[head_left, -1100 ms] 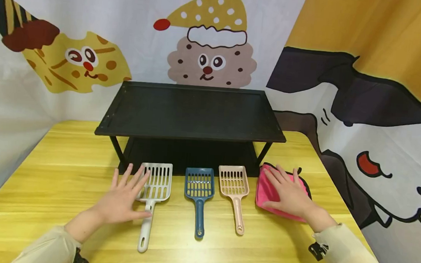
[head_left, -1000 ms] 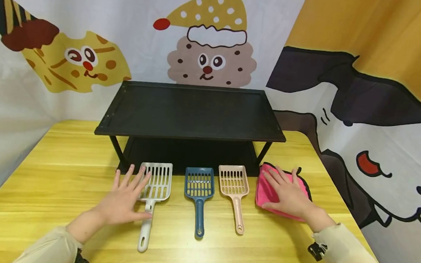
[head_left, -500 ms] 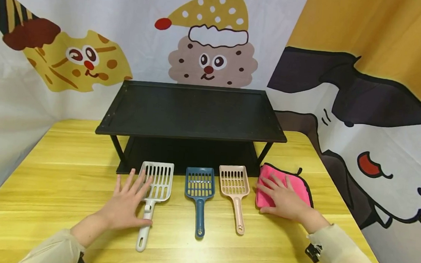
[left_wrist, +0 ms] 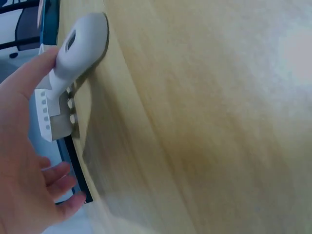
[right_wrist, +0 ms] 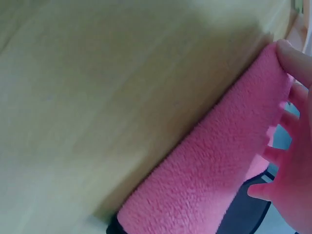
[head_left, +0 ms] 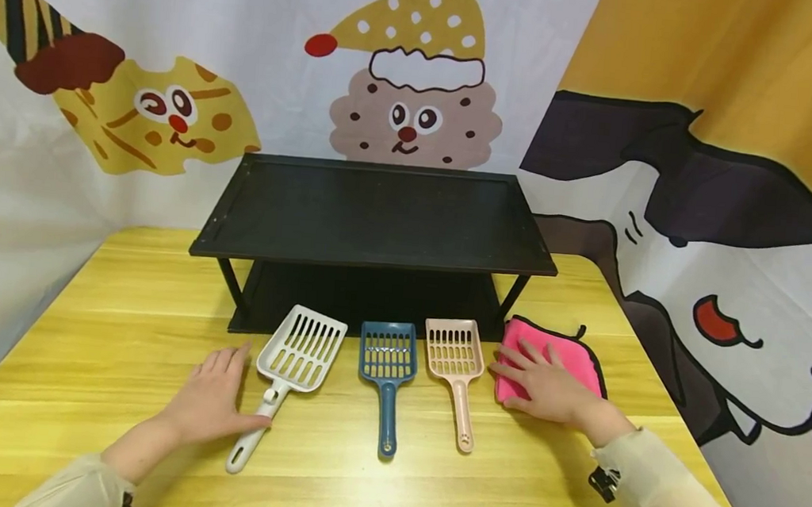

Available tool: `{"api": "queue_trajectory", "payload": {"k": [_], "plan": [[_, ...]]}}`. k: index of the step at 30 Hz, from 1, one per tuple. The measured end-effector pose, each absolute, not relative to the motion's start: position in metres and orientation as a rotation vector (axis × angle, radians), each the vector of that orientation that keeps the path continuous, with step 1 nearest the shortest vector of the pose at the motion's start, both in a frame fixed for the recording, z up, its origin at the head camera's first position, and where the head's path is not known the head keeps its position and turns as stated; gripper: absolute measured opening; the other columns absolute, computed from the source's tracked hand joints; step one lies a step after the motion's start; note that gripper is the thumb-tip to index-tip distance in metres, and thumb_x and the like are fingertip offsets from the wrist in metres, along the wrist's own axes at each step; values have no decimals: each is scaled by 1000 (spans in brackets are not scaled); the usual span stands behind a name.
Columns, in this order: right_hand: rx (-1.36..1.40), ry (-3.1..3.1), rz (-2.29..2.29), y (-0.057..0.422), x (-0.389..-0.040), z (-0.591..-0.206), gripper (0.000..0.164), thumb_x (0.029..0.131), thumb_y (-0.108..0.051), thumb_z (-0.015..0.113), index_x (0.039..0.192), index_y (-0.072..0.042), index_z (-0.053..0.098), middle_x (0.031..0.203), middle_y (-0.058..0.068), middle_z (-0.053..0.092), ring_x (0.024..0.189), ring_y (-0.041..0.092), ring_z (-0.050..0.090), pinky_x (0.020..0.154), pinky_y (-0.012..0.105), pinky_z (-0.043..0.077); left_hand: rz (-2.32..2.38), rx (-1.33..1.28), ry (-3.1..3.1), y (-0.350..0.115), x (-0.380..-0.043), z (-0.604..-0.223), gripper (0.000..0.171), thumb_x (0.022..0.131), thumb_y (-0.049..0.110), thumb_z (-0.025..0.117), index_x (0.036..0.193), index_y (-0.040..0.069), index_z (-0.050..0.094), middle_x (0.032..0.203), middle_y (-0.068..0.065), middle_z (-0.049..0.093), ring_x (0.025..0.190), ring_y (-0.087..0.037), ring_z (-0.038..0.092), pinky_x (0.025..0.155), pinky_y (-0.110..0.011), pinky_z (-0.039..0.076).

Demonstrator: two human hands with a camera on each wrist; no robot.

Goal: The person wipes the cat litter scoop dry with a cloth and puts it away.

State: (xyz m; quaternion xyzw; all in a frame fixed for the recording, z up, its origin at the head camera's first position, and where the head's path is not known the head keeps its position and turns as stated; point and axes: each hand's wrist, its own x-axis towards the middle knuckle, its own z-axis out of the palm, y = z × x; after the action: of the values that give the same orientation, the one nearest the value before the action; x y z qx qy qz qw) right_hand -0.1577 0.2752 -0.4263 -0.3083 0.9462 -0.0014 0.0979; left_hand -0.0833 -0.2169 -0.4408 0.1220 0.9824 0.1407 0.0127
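Head view: left hand [head_left: 208,401], fingers extended, gripping nothing, thumb against handle of white scoop [head_left: 284,384]; right hand [head_left: 551,388], fingers spread over pink cloth [head_left: 579,364]. Between hands, blue scoop [head_left: 387,387] and beige scoop [head_left: 459,381] on table [head_left: 330,486]; black shelf [head_left: 380,216] beyond fingertips. Uneven thumb push could swing white scoop into blue one.

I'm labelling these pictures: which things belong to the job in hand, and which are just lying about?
Likely part of the job:
white scoop, at the left hand
pink cloth, under the right hand

Seemingly just there, no hand on them:
blue scoop
pale pink scoop
black shelf, standing behind
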Motion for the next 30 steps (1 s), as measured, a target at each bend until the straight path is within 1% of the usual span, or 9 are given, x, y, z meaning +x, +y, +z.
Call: {"api": "queue_trajectory", "payload": {"k": [3,6,8,11,17,21,24,26,30], "plan": [[-959,2797,-20,273,-158,-428,48,88,-40,60,131,-19,55,143,12,43,134,48,28,101,72,19,590,342,2933,-220,-85,-440,96,66,59,74,124,-11,42,100,-20,56,88,-30,55,78,-40,49],[-1007,2829,-73,272,-157,-431,40,88,-35,61,123,-15,61,137,12,51,131,49,33,102,69,21,806,401,2735,-223,-88,-438,61,76,43,72,109,-3,51,78,-4,51,66,-10,46,57,-23,40],[-1063,2866,-105,272,-158,-433,35,88,-31,63,117,-12,65,131,13,56,128,49,37,102,68,24,931,451,2597,-225,-90,-438,40,81,32,70,99,1,53,73,1,47,61,-5,40,53,-20,35],[-1112,2905,-198,273,-158,-437,27,87,-25,64,108,-8,68,123,14,62,125,48,43,102,64,28,1088,492,2422,-228,-92,-437,23,85,21,65,92,2,54,75,1,50,63,-1,43,55,-19,38],[-889,2923,-590,281,-162,-436,17,88,-17,63,101,-7,69,111,12,68,116,38,55,100,54,38,1462,458,1990,-237,-96,-431,31,94,9,51,110,-16,42,90,-11,62,71,-6,58,63,-22,52],[-666,2927,-839,291,-165,-428,14,90,-18,61,99,-11,69,102,5,69,97,17,62,86,33,50,1534,476,1872,-246,-99,-428,38,97,10,47,116,-21,36,96,-14,63,70,-4,59,61,-21,52],[-535,2908,-1008,300,-167,-420,17,92,-19,59,101,-10,68,93,3,65,82,5,52,72,20,44,1503,477,1899,-249,-98,-423,42,97,12,47,119,-22,36,97,-16,64,69,-3,58,60,-20,51],[-479,2889,-1103,305,-168,-414,19,93,-18,57,103,-6,67,90,5,62,76,3,47,67,18,39,1497,473,1897,-249,-98,-419,44,97,12,48,121,-23,35,98,-16,64,69,-4,58,60,-20,51],[-386,2849,-1224,312,-169,-400,25,95,-18,55,109,1,63,89,2,59,74,3,47,62,18,41,1513,486,1866,-244,-99,-409,47,97,12,48,122,-24,33,97,-15,65,67,-3,58,58,-19,51]]}}
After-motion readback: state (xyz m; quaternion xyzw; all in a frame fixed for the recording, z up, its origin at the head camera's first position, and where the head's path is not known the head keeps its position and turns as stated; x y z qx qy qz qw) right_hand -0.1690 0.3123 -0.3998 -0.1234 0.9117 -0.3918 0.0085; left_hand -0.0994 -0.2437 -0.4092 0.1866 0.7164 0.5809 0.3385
